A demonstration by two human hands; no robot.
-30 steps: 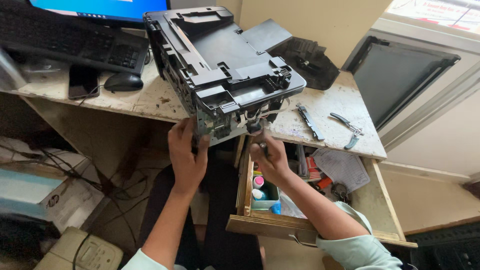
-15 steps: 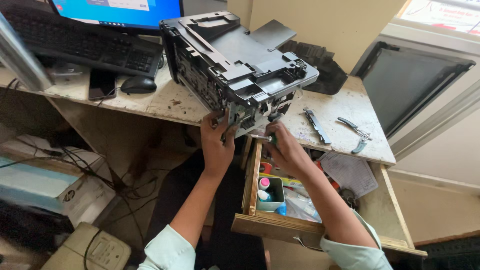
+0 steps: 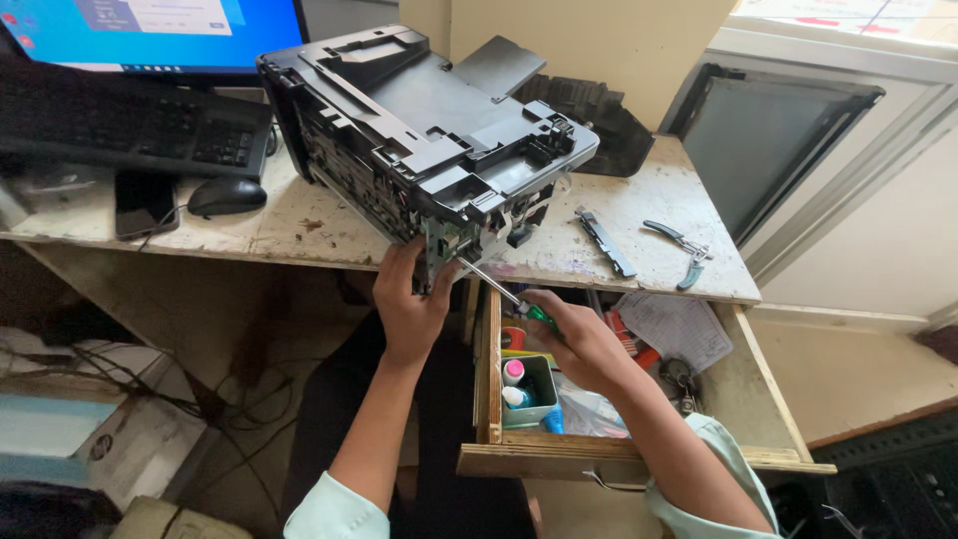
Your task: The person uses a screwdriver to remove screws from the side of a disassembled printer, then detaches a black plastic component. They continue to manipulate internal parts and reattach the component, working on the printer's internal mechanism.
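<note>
A black printer chassis (image 3: 429, 130) with its covers off lies tilted on the stained white desk (image 3: 619, 215), one corner hanging past the front edge. My left hand (image 3: 409, 304) grips that near corner from below. My right hand (image 3: 579, 339) is closed around a screwdriver (image 3: 499, 287) with a green handle; its shaft slants up and left, with the tip at the printer's front corner, beside my left hand's fingers.
An open wooden drawer (image 3: 619, 454) under the desk holds small bottles, papers and keys. Pliers (image 3: 679, 250) and a black strip (image 3: 605, 243) lie on the desk's right part. Keyboard (image 3: 130, 130), mouse (image 3: 226, 196), phone (image 3: 144, 203) and monitor (image 3: 170, 30) stand left. Boxes and cables (image 3: 90, 419) cover the floor.
The view has shifted, so printer and hands sit lower and further right in frame. My right hand has drawn back toward the drawer, and the screwdriver's shaft now shows, angled up at the printer's corner.
</note>
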